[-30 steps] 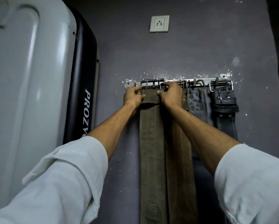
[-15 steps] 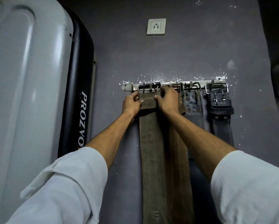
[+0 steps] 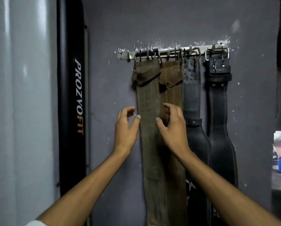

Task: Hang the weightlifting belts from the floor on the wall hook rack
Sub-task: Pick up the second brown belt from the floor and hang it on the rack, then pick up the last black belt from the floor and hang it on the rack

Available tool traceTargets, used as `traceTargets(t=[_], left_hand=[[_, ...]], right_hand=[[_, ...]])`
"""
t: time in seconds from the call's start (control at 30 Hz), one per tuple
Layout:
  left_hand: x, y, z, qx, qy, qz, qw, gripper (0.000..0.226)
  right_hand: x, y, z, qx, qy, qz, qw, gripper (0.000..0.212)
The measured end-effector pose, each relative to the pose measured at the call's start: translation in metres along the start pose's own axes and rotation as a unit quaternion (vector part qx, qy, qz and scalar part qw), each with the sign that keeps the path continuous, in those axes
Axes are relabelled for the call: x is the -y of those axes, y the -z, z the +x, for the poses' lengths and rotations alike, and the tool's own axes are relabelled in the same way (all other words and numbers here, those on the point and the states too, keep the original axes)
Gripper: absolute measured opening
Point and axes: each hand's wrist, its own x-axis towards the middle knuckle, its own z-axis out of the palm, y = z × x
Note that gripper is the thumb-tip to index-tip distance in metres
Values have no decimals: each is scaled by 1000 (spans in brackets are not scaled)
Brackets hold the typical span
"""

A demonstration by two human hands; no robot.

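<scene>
the hanging step looks finished for the olive belt (image 3: 148, 111); its buckle sits on the hooks at the left part of the wall hook rack (image 3: 170, 50) and the strap drops straight down the wall; the left hand (image 3: 125, 128) hovers just beside the belt's left edge, fingers spread and loosely curved, holding nothing; whether the thumb tip touches the edge i cannot tell; the right hand (image 3: 172, 128) is likewise open and empty, in front of the brown belt (image 3: 172, 88), its thumb over the olive strap; the floor is out of view, so i cannot say whether belts remain there; if any do, the next move calls for bending down, taking one by its buckle end, and finding a free hook on a rack that looks crowded.

the olive belt is matte and fibrous, with stitch lines running lengthwise and a folded flap under the buckle; the brown one shows pale stitching and a frayed fold; the dark belt (image 3: 192, 98) and the black belt (image 3: 218, 111) are smooth leather with a dull sheen, widening lower down; the black one has a two-prong metal buckle and rivets; the rack is a thin metal bar, white chips in the wall around it; at left stands a black pad (image 3: 71, 95) lettered prozvofit.
</scene>
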Motion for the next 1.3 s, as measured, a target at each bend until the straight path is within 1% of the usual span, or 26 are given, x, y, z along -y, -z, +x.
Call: traceTargets(t=[0.07,0.2,0.3,0.37,0.4,0.47,0.57,0.63,0.7,0.77,0.8,0.9,0.97,1.03,1.1,1.17,1.3], left_hand=[[10,6,-48,43,30,-3,999,28],[25,9,-155,123,96,32,987,25],[34,8,-232,155,154,39,975,20],[39,5,-291,191,194,55,961,18],[41,4,-320,220,214,64,950,18],[47,-5,-398,282,275,72,916,20],[51,-9,-482,344,338,94,871,23],[48,-15,-536,390,382,109,831,15],[46,-19,-582,429,414,122,794,11],[51,-27,-623,464,432,127,763,12],[53,-29,-637,475,436,129,753,12],[73,-39,-694,520,445,138,716,12],[90,-46,-734,547,467,134,682,13],[108,-51,-768,563,482,118,661,13],[127,-58,-793,572,490,107,649,9],[152,-68,-819,590,492,95,633,7],[203,-88,-860,624,482,100,607,5]], right_hand=[[-10,6,-43,34,-33,14,999,50],[-36,31,-138,90,-118,37,988,44],[-55,55,-213,133,-176,31,975,39],[-70,76,-271,174,-220,19,960,34],[-78,86,-299,201,-251,17,947,30],[-97,118,-372,262,-316,10,912,24],[-118,156,-454,329,-369,-32,869,17],[-131,182,-510,382,-427,-57,818,18],[-146,205,-563,415,-476,-75,772,16],[-162,224,-609,425,-526,-88,732,17],[-166,231,-621,425,-547,-90,716,19],[-183,245,-670,423,-601,-93,672,19],[-198,249,-710,426,-626,-99,646,16],[-212,248,-747,438,-629,-99,634,8],[-223,243,-773,447,-635,-101,622,2],[-239,236,-801,443,-647,-113,610,8],[-277,218,-855,404,-695,-109,585,15]])
